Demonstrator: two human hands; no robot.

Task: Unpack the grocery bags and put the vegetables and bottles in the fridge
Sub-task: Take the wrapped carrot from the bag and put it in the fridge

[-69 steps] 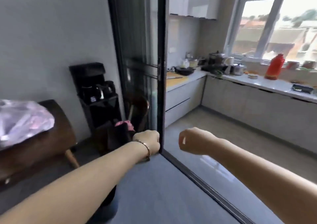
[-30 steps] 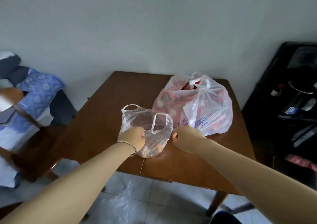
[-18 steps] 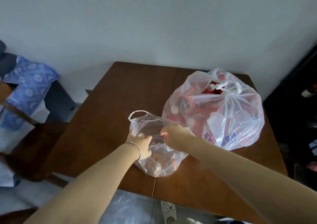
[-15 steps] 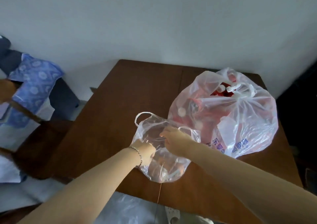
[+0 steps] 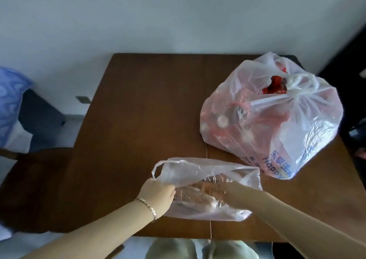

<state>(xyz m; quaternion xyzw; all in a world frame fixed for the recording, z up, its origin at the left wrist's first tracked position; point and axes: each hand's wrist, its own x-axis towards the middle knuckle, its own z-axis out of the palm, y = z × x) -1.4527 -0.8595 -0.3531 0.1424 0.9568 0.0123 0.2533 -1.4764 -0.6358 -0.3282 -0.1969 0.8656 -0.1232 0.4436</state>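
Note:
A small clear plastic bag [image 5: 198,169] lies near the front edge of the brown wooden table [image 5: 148,110]. My left hand [image 5: 156,195] grips the bag's left rim and holds the mouth wide. My right hand [image 5: 227,191] is inside the bag, over blurred orange-brown contents [image 5: 200,186]. Plastic hides its fingers, so whether it holds anything is unclear. A larger white bag [image 5: 277,120], knotted at the top, stands at the table's right. Red packaging and bottle caps show through it.
A dark wooden chair [image 5: 35,179] stands left of the table, with blue patterned cloth [image 5: 10,96] beyond it. Dark furniture [image 5: 352,76] sits close to the table's right edge. A grey wall runs behind the table.
I turned from the kitchen doorway to the table. Both hands took hold of the small bag and pulled its mouth wide. My right hand has now gone inside it.

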